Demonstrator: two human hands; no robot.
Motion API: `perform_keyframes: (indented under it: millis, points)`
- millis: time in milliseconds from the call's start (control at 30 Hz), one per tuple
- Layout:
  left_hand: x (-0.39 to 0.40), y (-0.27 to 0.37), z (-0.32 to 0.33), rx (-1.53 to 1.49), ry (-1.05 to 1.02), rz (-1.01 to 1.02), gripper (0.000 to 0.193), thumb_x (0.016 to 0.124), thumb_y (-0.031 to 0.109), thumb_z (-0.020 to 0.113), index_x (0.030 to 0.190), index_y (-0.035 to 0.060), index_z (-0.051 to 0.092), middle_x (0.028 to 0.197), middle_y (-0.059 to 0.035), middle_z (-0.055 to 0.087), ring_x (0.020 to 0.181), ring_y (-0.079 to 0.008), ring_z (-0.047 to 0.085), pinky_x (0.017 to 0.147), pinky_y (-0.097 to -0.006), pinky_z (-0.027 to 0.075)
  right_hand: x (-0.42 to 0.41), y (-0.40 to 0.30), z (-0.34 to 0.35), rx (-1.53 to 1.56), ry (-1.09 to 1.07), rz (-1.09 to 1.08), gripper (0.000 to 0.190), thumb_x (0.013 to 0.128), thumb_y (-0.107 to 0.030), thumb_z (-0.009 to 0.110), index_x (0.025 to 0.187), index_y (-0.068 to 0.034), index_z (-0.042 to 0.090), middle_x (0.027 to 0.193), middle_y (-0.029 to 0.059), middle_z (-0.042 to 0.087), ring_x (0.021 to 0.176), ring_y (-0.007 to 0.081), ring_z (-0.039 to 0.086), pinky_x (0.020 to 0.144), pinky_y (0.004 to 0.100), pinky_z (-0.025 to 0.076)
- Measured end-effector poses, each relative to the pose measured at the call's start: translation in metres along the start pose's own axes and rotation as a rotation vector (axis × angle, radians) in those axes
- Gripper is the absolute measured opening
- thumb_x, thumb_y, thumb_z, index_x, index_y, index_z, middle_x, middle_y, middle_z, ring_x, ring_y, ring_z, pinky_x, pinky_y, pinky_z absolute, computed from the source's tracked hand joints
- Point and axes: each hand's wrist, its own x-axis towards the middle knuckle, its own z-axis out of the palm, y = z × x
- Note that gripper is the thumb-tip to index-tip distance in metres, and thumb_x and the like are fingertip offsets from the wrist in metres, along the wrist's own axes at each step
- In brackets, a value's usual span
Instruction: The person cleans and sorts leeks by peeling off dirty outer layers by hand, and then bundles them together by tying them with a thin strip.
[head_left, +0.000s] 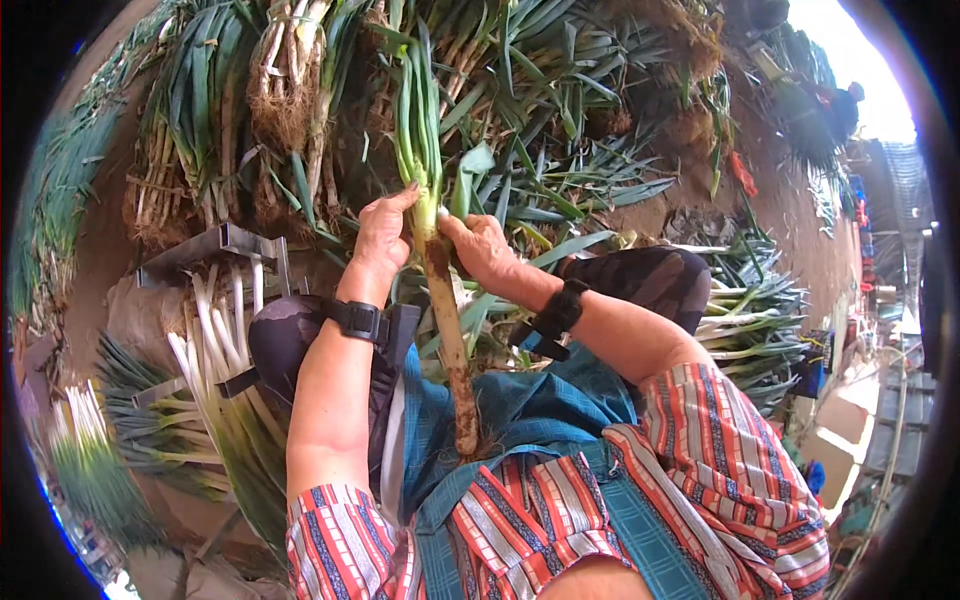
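A large leek-like green onion (448, 322) lies upright across the view, its root end against my teal apron (525, 409) and its green leaves pointing away from me. Brown soil stains the lower shaft and the part below the neck. My left hand (384, 231) grips the neck from the left, thumb on the stalk. On the other side, my right hand (484, 249) has its thumb tip against the neck. A broad folded leaf (471, 174) rises from behind the right hand's fingers, apart from the other leaves. Its lower end is hidden there.
Tied bundles of unpeeled onions (289, 82) and loose leaves (570, 172) cover the ground ahead. A metal frame (225, 251) stands left, with cleaned white stalks (217, 360) leaning by it. More cleaned onions (750, 322) lie right. Another person (840, 109) is at far right.
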Motion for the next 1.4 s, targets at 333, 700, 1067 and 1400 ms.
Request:
perform_keyframes:
  millis: [333,700,1067,1400]
  points:
    - [-0.007,0.009,0.013,-0.039,-0.018,-0.019,0.021,0.085,0.017,0.065,0.101,0.0034,0.062,0.091,-0.0065,0.065,0.082,-0.0164,0.060,0.075,-0.0304,0.050,-0.027,-0.032,-0.070,-0.662,-0.642,0.203,0.051,0.087,-0.050,0.053,0.088,-0.001,0.065,0.079,0.0096,0.064,0.066,0.0150,0.061,0.056,0.0285,0.051]
    - [0.003,-0.040,0.083,0.122,-0.119,-0.084,0.024,0.084,0.013,0.065,0.102,-0.0017,0.056,0.089,-0.0069,0.062,0.081,-0.0171,0.059,0.072,-0.0312,0.048,0.024,-0.058,-0.115,0.685,-0.164,0.113,0.021,0.079,-0.017,0.071,0.088,-0.002,0.060,0.075,0.0056,0.060,0.063,0.0187,0.061,0.058,0.0345,0.054]
    - [-0.058,-0.088,0.081,0.930,0.029,-0.139,0.026,0.082,0.019,0.062,0.093,-0.0053,0.063,0.076,-0.0042,0.061,0.067,-0.0121,0.052,0.060,-0.0296,0.043,0.025,-0.079,-0.202,1.130,-0.024,-0.122,0.026,0.093,-0.015,0.049,0.113,0.002,0.049,0.101,0.0142,0.060,0.090,0.0261,0.061,0.082,0.0410,0.050]
    - [-0.022,-0.057,0.140,0.597,-0.279,0.200,0.028,0.085,0.025,0.066,0.093,-0.0016,0.064,0.084,-0.0073,0.066,0.071,-0.0124,0.062,0.065,-0.0275,0.051,-0.001,-0.055,-0.197,1.216,-0.284,-0.139,0.025,0.092,-0.022,0.050,0.110,-0.003,0.049,0.097,0.0118,0.060,0.090,0.0261,0.062,0.084,0.0447,0.048]
